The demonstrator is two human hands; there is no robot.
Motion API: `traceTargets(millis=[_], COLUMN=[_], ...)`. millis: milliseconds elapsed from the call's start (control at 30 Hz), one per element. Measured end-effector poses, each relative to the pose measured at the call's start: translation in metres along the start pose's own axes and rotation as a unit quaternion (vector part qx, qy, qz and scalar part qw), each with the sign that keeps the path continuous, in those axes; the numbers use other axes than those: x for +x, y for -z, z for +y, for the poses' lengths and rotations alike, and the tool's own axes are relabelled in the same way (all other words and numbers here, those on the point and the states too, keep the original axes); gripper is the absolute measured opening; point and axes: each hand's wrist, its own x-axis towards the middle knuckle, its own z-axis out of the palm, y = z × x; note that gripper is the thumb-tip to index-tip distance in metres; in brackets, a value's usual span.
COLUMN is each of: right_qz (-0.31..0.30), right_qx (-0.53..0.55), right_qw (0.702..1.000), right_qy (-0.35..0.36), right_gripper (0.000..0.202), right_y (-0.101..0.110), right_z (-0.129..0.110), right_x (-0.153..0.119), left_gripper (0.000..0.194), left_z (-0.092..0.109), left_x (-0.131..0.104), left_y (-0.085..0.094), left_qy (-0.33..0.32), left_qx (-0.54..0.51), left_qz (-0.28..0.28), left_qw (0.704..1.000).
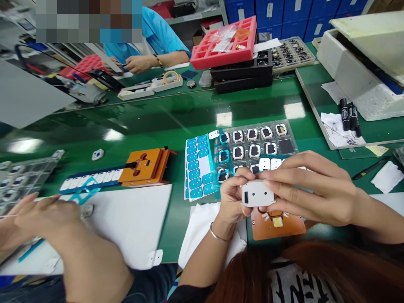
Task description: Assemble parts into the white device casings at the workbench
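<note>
White piece (258,194) between them, our left hand (232,193) pinches one end and our right hand (318,189) grips the other. We'd best hold lightly by the rims, off the holed face (fingerprints would probably show). Just nearer us than our fingers sits the orange plate (261,230); beside our left wrist, the cloth (197,240). Beyond our hands, the transparent tray's rim (291,131) could catch knuckles; past it, green counter (189,113) gives us room.
</note>
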Motion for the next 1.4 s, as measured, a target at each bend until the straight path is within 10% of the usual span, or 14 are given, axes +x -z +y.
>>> traceTargets(millis=[1233, 1400], right_qz=[0.047, 0.055], right_qx=[0.026, -0.033], right_qw=[0.997, 0.994], right_qy=[0.050, 0.087], right_gripper=[0.025, 0.032], right_y=[-0.008, -0.015], right_z=[0.002, 0.004], right_x=[-0.002, 0.000], left_gripper=[0.041, 0.053], left_z=[0.002, -0.004], left_x=[-0.003, -0.009], left_y=[-0.007, -0.017], left_qy=[0.010, 0.029], left_qx=[0.017, 0.067], left_qz=[-0.023, 0.039], left_qw=[1.000, 0.997])
